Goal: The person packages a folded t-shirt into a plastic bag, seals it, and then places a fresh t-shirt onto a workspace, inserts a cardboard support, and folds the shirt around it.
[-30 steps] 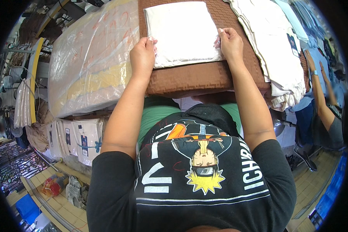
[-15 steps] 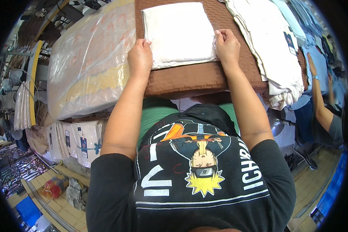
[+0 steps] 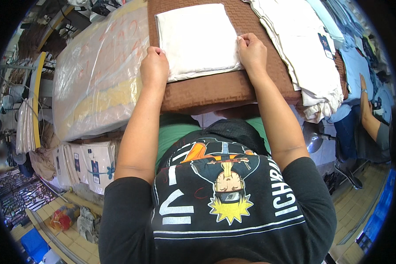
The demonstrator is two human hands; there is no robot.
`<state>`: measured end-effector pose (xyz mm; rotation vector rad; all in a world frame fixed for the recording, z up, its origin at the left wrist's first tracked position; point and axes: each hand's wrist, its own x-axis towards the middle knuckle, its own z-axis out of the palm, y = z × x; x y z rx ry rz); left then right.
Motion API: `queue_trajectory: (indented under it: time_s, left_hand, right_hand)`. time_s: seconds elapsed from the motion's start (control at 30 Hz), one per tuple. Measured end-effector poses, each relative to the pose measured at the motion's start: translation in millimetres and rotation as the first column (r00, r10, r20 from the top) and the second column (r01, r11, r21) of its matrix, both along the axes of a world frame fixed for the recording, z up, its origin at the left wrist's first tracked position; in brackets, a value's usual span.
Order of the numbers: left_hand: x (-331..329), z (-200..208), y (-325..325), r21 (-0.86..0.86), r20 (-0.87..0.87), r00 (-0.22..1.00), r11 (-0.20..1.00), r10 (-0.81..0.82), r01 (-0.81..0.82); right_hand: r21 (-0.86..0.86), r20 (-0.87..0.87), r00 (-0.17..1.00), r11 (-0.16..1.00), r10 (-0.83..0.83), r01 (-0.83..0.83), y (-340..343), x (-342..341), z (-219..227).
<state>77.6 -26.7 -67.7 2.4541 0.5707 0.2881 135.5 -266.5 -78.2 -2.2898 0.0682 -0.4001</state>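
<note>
A folded white cloth [image 3: 198,39], flat and nearly square, lies on a brown patterned cover [image 3: 211,92] in front of me. At its left edge my left hand [image 3: 155,66] is closed, the fingers curled in and pinching the side. My right hand [image 3: 253,50] pinches the opposite edge between thumb and bent fingers. The fingertips of both hands are partly hidden, so how much fabric each grips does not show.
Left of the cover sits a big plastic-wrapped bundle [image 3: 97,75]. To the right, white garments [image 3: 299,39] with a dark tag [image 3: 325,44] are stacked. Beyond them, another person's arm [image 3: 367,108] reaches over blue clothes [image 3: 356,70]. Packaged beige garments [image 3: 97,165] lie below the bundle.
The view has shifted slightly, moving the cloth and cover a little left in the picture. My left hand sits slightly lower along the cloth's edge. The other person's arm has moved down.
</note>
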Motion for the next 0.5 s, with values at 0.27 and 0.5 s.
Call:
queue_trajectory:
  time_s: [0.27, 0.5]
  left_hand:
    - [16.0, 10.2, -28.0, 0.455, 0.294, 0.786, 0.803, -0.543, 0.385]
    - [15.9, -15.6, -55.5, 0.456, -0.058, 0.771, 0.670, -0.635, 0.586]
  right_hand:
    - [-0.005, -0.045, 0.999, 1.000, -0.002, 0.002, 1.3, -0.4, 4.4]
    - [-0.068, -0.041, 0.999, 0.997, 0.023, -0.026, -4.8, 1.3, 5.2]
